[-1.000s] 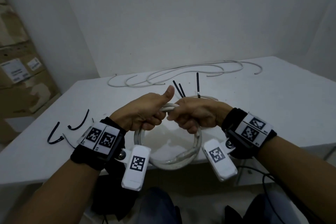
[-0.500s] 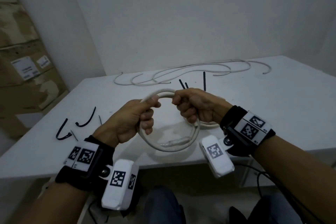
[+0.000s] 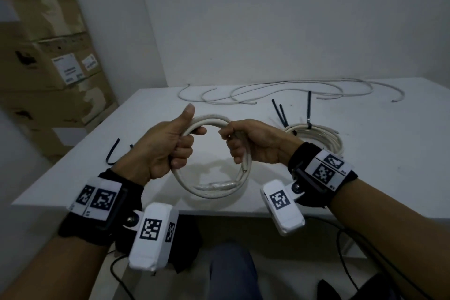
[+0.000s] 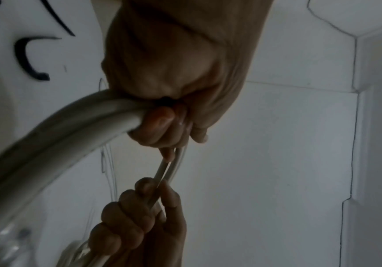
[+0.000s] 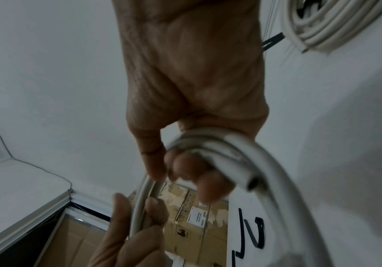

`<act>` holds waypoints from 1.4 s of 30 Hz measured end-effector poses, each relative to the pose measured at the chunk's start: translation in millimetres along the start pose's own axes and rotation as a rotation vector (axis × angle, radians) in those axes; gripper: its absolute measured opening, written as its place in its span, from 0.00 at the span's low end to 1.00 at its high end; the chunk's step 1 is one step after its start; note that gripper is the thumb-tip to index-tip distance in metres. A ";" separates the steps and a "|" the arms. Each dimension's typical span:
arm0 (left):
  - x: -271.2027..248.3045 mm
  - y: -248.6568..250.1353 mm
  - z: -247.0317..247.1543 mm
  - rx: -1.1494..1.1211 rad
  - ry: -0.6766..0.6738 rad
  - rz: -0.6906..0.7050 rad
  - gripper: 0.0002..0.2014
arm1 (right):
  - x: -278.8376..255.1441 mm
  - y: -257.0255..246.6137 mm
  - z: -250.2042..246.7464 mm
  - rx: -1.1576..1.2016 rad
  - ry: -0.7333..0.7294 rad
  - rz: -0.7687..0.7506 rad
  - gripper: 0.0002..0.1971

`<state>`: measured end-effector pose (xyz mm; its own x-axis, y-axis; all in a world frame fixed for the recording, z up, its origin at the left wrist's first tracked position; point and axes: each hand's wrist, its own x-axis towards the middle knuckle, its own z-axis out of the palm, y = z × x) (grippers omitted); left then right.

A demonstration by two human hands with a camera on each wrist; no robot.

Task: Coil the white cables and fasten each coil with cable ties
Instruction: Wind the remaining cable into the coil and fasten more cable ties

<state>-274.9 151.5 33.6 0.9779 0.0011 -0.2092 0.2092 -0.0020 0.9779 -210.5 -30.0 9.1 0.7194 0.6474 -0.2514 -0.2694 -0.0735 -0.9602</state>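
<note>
A white cable coil [image 3: 214,187] hangs upright above the table's near edge, held between both hands. My left hand [image 3: 170,146] grips its upper left arc [image 4: 55,133], thumb raised. My right hand [image 3: 246,143] grips the upper right arc [image 5: 238,153], fingers curled round the strands. A cut cable end [image 5: 253,184] shows just below the right fingers. A second white coil [image 3: 316,135] lies on the table behind my right wrist, with black cable ties [image 3: 308,109] standing up from it. Loose white cables [image 3: 280,91] lie along the far side of the table.
Loose black cable ties [image 3: 113,153] lie on the white table [image 3: 389,153] at the left, also seen in the left wrist view [image 4: 28,59]. Cardboard boxes [image 3: 48,68] are stacked left of the table. Dark cords trail on the floor below.
My hands have moved apart along the top of the coil, and my left thumb has lifted upright. The head view has shifted, so the tied coil behind my right wrist now shows.
</note>
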 end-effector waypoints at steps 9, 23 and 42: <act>-23.6 17.0 -73.4 0.111 0.168 -0.041 0.20 | 62.3 5.7 21.7 -0.173 0.017 -0.044 0.15; -29.1 14.1 -109.9 0.113 0.230 -0.073 0.22 | 112.6 14.0 60.2 -1.289 -0.068 0.074 0.04; 33.6 36.0 46.0 0.241 0.023 -0.087 0.15 | -112.2 13.1 -7.4 -1.610 0.313 -0.323 0.08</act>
<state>-234.5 105.5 61.7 0.9566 0.0348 -0.2894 0.2891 -0.2391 0.9270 -290.0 -109.3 23.8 0.7555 0.6386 0.1464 0.6511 -0.7566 -0.0598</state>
